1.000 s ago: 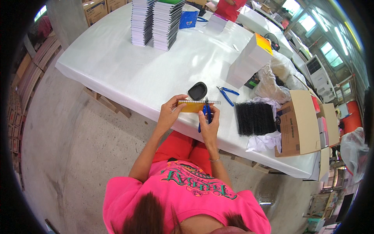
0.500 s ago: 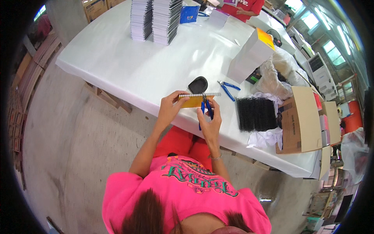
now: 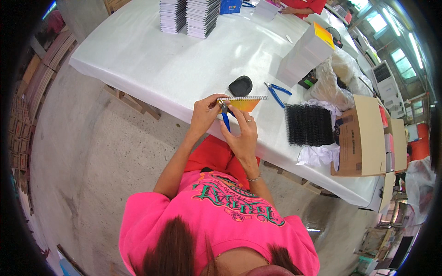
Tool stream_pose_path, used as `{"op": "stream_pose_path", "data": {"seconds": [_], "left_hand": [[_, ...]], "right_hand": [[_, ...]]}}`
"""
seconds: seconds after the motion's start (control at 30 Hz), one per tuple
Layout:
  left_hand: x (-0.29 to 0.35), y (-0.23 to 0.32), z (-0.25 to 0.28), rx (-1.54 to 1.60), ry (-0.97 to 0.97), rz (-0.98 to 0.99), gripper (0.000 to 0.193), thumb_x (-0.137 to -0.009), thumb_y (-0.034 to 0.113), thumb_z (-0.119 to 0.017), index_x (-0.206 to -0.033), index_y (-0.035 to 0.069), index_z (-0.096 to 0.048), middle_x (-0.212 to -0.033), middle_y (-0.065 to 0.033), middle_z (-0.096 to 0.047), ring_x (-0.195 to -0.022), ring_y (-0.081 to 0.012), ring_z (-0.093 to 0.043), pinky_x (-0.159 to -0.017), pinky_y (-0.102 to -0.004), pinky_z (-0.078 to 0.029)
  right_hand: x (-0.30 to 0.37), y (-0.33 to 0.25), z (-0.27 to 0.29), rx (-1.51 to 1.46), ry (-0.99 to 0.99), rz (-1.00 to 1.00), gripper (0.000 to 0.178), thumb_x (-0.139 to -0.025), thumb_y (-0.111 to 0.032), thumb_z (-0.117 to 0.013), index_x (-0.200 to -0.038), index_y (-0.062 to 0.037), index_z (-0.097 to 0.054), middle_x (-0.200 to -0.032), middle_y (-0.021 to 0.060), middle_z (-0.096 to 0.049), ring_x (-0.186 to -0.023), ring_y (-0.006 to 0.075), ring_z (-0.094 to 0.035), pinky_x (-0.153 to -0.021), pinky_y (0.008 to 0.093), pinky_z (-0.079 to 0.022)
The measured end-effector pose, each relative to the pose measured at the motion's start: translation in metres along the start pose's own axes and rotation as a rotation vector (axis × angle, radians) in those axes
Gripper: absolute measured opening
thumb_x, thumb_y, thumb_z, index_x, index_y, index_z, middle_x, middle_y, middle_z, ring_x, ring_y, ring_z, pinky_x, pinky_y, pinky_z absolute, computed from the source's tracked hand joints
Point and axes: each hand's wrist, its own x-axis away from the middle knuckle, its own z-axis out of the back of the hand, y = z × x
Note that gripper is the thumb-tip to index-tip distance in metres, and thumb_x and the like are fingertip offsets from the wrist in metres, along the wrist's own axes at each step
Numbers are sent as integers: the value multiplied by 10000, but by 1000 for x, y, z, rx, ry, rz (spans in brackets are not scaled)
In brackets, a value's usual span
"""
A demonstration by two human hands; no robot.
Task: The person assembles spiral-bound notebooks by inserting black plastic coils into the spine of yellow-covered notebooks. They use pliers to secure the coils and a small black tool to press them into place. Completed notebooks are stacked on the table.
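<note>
My left hand is closed on the left end of a small spiral notebook with a yellow-orange cover, held over the table's near edge. Its wire coil runs along the top. My right hand grips blue-handled cutting pliers, whose jaws are at the coil's left end, close to my left fingertips. Whether the jaws touch the wire is too small to tell. Just beyond the notebook lies a black rounded pad-like object. Farther right, a second pair of blue-handled pliers rests on the table with its handles spread.
Black spiral coils lie on white paper at right, beside an open cardboard box. Behind them are plastic bags and a tall paper stack. Notebook stacks stand far left. Another person's red sleeve shows across the white table.
The pliers have moved left along the coil, from its right part to the left end beside my left fingers. My right hand went with them. The whole view has shifted slightly.
</note>
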Motion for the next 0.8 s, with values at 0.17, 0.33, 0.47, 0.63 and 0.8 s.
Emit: {"op": "stream_pose_path", "data": {"seconds": [0.17, 0.33, 0.47, 0.63, 0.8], "left_hand": [[2, 2, -1, -35, 16, 1, 226, -929, 25, -614, -1135, -41, -681, -962, -64, -715, -902, -83, -640, -805, -231, -525], [4, 3, -2, -27, 18, -31, 242, -914, -42, -586, -1136, -36, -685, -973, -69, -716, -911, -87, -643, -818, -233, -530], [6, 5, -2, -15, 23, -38, 242, -909, -44, -593, -1133, -36, -687, -979, -76, -717, -916, -96, -649, -808, -235, -535], [6, 2, 0, -65, 29, -16, 249, -901, -49, -602, -1134, -37, -687, -988, -86, -719, -927, -99, -647, -803, -239, -536], [6, -2, -1, -125, 26, -49, 253, -904, -26, -606, -1145, -30, -684, -971, -89, -726, -902, -95, -644, -791, -240, -533]], "right_hand": [[6, 4, -6, 17, 4, -6, 473, -764, -162, -756, -1214, -76, -638, -1067, 109, -657, -899, 300, -627, -791, 399, -492], [6, 1, -7, -41, 9, -17, 441, -777, -161, -751, -1195, -67, -645, -1043, 116, -672, -894, 307, -652, -772, 388, -511], [6, -4, -7, -50, 13, -35, 413, -787, -163, -750, -1177, -64, -653, -1024, 121, -679, -864, 303, -663, -742, 384, -521], [8, -8, -7, 20, -2, -61, 408, -789, -166, -750, -1173, -65, -656, -1004, 120, -677, -827, 306, -665, -719, 391, -526], [11, -2, -10, -61, 5, -33, 389, -839, -205, -725, -1177, -47, -614, -952, 132, -664, -803, 287, -679, -679, 368, -541]]}}
